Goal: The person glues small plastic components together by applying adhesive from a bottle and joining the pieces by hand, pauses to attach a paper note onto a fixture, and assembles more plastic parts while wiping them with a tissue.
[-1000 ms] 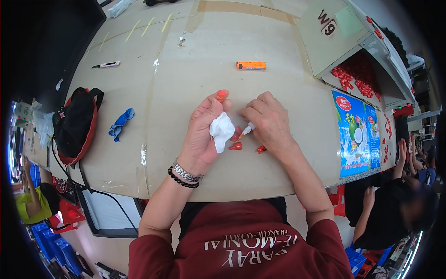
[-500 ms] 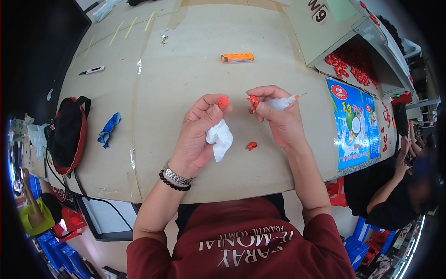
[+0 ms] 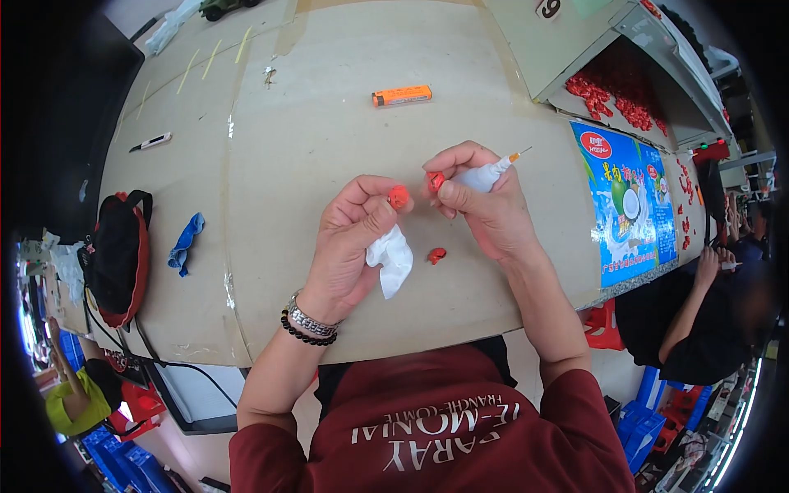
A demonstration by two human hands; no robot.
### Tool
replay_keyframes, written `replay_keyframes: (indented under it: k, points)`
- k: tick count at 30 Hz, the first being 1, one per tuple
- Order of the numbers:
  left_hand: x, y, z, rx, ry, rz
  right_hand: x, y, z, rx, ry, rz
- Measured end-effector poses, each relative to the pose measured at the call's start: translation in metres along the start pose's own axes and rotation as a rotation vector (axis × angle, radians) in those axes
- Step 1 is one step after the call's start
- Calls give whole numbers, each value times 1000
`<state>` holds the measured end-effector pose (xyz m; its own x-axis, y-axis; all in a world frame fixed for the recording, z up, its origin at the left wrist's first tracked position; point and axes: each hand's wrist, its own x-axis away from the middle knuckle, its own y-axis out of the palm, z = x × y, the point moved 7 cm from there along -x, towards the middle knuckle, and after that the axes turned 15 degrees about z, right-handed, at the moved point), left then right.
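Left hand (image 3: 349, 238): thumb and forefinger pinched on a first red piece (image 3: 399, 198), small, glossy and rounded, held up above the table (image 3: 320, 156). A crumpled white cloth (image 3: 392, 263) hangs from the same hand, below the fingertips. Right hand (image 3: 491, 205): thumb and fingers closed on a second red piece (image 3: 436, 180), darker, irregular in outline, just beside the first but apart from it. The same hand also retains a whitish, translucent bottle (image 3: 485, 176) with an orange hub and thin metal needle. Bottle's long axis lies aslant; needle points outward, to the person's right and away from the body. Long axes of both held pieces: cannot be told, fingers covering them. A third red piece (image 3: 437, 255) lies on the table, between the forearms.
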<state>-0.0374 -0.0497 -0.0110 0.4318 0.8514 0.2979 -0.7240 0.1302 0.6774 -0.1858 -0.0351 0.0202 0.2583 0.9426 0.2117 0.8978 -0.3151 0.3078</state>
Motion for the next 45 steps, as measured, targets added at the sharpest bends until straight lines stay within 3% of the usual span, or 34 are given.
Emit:
replay_keyframes:
  k: [5, 8, 26, 33, 35, 41, 45]
  points:
    - [1, 2, 5, -21, 67, -6, 4, -1, -8, 66, -158, 48]
    - [2, 2, 6, -61, 91, 11, 6, 0, -11, 92, -132, 40]
    - [1, 2, -2, -15, -15, -16, 16, 4, -23, 243, -463, 111]
    - [5, 6, 9, -182, 221, 34, 18, 2, -28, 308, -538, 124]
    - [5, 5, 10, -201, 237, 24, 24, 7, -34, 448, -735, 63]
    - [4, 3, 10, -179, 227, 42, 15, 3, -29, 341, -567, 133]
    - [3, 2, 9, -153, 214, 41, 16, 5, -26, 289, -575, 94]
